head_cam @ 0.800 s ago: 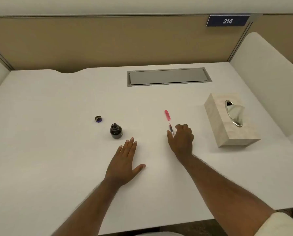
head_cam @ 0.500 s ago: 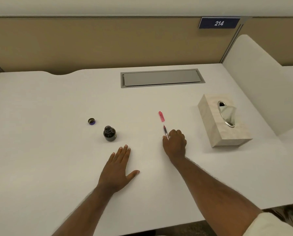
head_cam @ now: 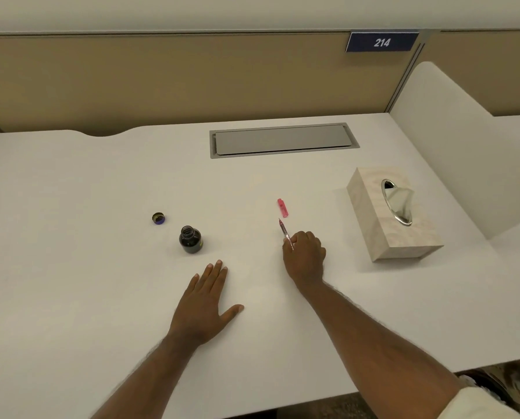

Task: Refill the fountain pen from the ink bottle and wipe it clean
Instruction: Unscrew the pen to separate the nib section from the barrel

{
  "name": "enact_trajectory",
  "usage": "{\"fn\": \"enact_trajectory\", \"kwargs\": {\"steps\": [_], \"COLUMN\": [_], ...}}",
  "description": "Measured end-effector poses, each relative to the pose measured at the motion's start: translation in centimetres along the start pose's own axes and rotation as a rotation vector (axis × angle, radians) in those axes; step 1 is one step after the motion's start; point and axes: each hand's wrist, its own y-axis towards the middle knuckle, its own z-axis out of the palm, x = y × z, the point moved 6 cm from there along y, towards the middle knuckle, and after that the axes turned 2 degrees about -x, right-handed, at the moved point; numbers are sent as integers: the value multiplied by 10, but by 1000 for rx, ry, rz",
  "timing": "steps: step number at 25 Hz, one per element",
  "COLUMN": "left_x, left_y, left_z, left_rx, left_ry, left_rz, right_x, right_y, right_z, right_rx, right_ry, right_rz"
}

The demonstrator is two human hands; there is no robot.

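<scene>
a: right hand (head_cam: 304,257) is curled down on the fountain pen (head_cam: 285,233), fingers closed round its rear half, nib end poking out toward the pink cap (head_cam: 282,207) lying just beyond it on the counter (head_cam: 71,297).

b: and whether it's lifted off the counter, i can't tell. left hand (head_cam: 206,300)?

a: flat, fingers spread, palm on the counter, holding nothing. it sits just on the near side of the ink bottle (head_cam: 190,239), fingertips close but apart from the glass.

b: bottle's open, its lid (head_cam: 158,218) is just to the bottle's far left. pen is well to the bottle's right.

a: light, thin, smooth barrel, i'd say slippery. grip the mid-barrel, keep off the nib.

b: the bottle looks small and top-open, easy to tip. i'd steady it low on the body with that free left hand.

a: tissue box (head_cam: 391,216) waits far right of the bottle, for the wipe.
</scene>
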Motion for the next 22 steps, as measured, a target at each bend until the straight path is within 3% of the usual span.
{"fn": "enact_trajectory", "kwargs": {"steps": [3, 10, 16, 18, 22], "left_x": [-2, -6, -20, -23, -16], "left_y": [-1, 1, 8, 9, 7], "left_z": [-3, -7, -32, -34, -32], "left_rx": [-5, -27, -255, -233, -253], "left_ry": [-17, -128, -935, -1170, -1355], "left_rz": [-7, -85, -319, -404, -490], "right_x": [10, 21, 44, 51, 57], "right_y": [-10, -51, -73, -76, -80], "right_z": [0, 19, 26, 28, 32], "right_rx": [7, 198, 302, 352, 467], "right_ry": [79, 313, 376, 385, 411], "right_rz": [-69, -198, -344, -377, -361]}}
